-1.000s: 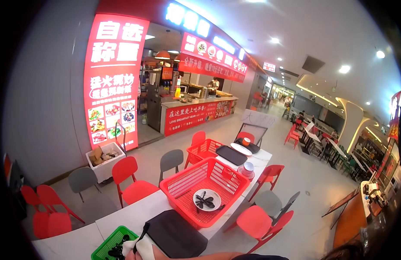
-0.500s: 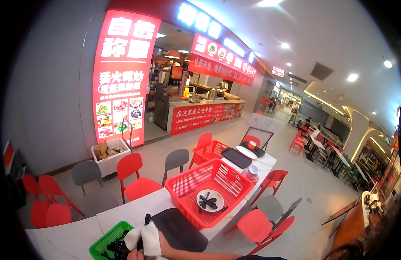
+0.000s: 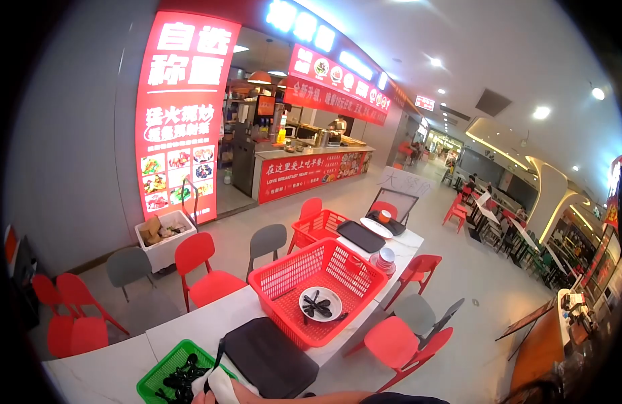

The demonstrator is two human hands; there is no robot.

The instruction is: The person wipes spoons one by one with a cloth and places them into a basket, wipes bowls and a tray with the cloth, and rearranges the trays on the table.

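At the bottom edge, my right hand (image 3: 238, 392) is closed around a white cloth (image 3: 221, 386). A black spoon (image 3: 221, 353) sticks up from the cloth; only its slim end shows clearly. My left hand (image 3: 203, 398), mostly cut off by the frame, is closed at the lower part of the spoon. Just left of the hands is a green basket (image 3: 155, 369) holding several black spoons (image 3: 183, 380). A black tray (image 3: 274, 355) lies to their right. Beyond it, a large red basket (image 3: 277, 296) contains a white bowl (image 3: 331, 296) with black spoons (image 3: 317, 306) in it.
Farther along the white table (image 3: 196, 323) are a smaller red basket (image 3: 317, 225), dark tray (image 3: 360, 236), white plate (image 3: 377, 227) and stacked cups (image 3: 385, 259). Red chairs (image 3: 206, 269) and grey chairs (image 3: 267, 244) line both sides. A white bin (image 3: 166, 246) stands near the wall.
My hands and the cloth have shifted slightly left and down, and the spoon's raised end with them. The camera view has moved a little. Baskets and trays stay put.
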